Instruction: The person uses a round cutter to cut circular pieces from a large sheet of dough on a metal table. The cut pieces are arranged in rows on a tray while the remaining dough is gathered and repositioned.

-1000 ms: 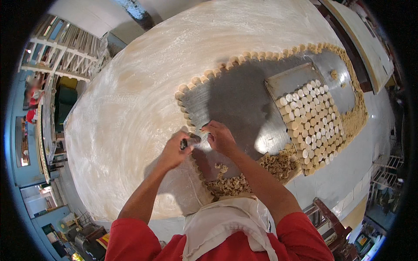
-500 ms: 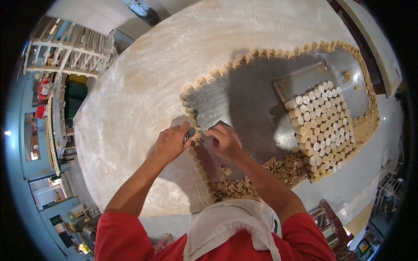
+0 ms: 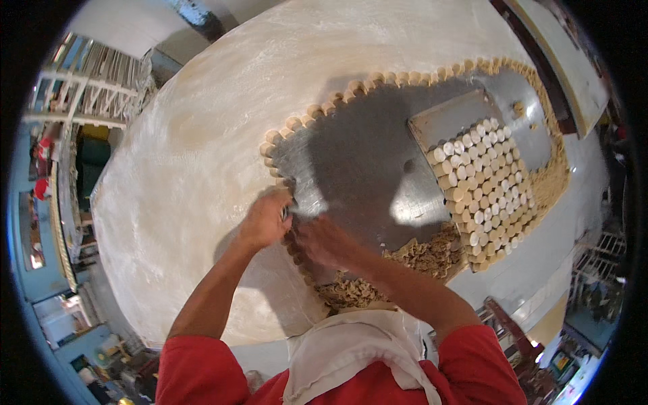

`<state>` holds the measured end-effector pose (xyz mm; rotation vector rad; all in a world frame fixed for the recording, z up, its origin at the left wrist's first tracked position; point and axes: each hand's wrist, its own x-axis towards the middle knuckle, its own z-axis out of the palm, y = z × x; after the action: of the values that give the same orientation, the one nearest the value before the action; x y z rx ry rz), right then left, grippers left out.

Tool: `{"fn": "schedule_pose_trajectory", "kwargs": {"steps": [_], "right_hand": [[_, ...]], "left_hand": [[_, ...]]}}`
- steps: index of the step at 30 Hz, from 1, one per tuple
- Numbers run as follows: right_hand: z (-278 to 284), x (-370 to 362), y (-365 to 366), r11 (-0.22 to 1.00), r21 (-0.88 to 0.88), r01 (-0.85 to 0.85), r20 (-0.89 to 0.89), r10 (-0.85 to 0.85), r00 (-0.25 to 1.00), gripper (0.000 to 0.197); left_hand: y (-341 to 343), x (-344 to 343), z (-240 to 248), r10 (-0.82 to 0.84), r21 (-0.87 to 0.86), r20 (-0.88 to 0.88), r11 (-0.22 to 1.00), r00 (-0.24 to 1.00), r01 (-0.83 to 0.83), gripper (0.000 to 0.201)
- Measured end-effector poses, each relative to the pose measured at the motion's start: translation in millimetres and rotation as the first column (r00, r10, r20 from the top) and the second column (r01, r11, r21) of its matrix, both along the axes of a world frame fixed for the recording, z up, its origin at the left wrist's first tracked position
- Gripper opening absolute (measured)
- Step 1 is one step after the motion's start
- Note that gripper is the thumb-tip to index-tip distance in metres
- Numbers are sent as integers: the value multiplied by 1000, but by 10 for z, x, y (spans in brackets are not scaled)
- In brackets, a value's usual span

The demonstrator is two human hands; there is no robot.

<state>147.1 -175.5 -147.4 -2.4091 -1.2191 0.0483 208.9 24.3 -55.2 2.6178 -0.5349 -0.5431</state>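
Rolled dough sheet (image 3: 175, 175), pale and dusted with flour, covers the left and far parts of the metal counter (image 3: 364, 155), its cut edge scalloped where it borders the bare metal. It should handle as soft, limp and easily torn, weighty as a whole yet light in small pieces, with the flour making its face slippery; it would best be supported flat from beneath, and a cut piece pinched lightly around its side. Of the two hands, the left hand (image 3: 266, 219) is curled around what looks like one small round cutter (image 3: 284, 213), at the scalloped edge. The right hand (image 3: 324, 239) is blurred just beside it, over the border of sheet and metal; whether its fingers pinch anything, I cannot tell. Counted, there is one sheet, one shallow tray (image 3: 455, 115), and one main heap of dough scraps (image 3: 428, 256) near the person; two small dough bits (image 3: 518, 108) lie beyond the tray. The dough rounds (image 3: 479, 182) packed on the tray number many dozens, too crowded for an exact count, some whiter on top and others more yellow.
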Motion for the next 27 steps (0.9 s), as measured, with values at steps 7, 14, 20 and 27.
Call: {"fn": "schedule_pose_trajectory", "kwargs": {"steps": [7,14,20,27], "right_hand": [[392,-963,-791,951,-183,248,-749,-298,592,53],[809,-632,-1367,599,378,706,-889,448,96,59],[1024,-443,-2144,392,284,875,-414,873,-257,59],[710,95,-3122,265,285,921,-679,734,0,42]], "left_hand": [[-165,-1017,-118,369,-353,-120,851,921,-388,36],[-1018,-1378,785,324,-697,-565,305,758,-649,60],[-2355,-1436,1264,472,-717,248,677,846,-167,56],[-2493,-1213,1674,641,-667,357,684,680,-295,54]]}}
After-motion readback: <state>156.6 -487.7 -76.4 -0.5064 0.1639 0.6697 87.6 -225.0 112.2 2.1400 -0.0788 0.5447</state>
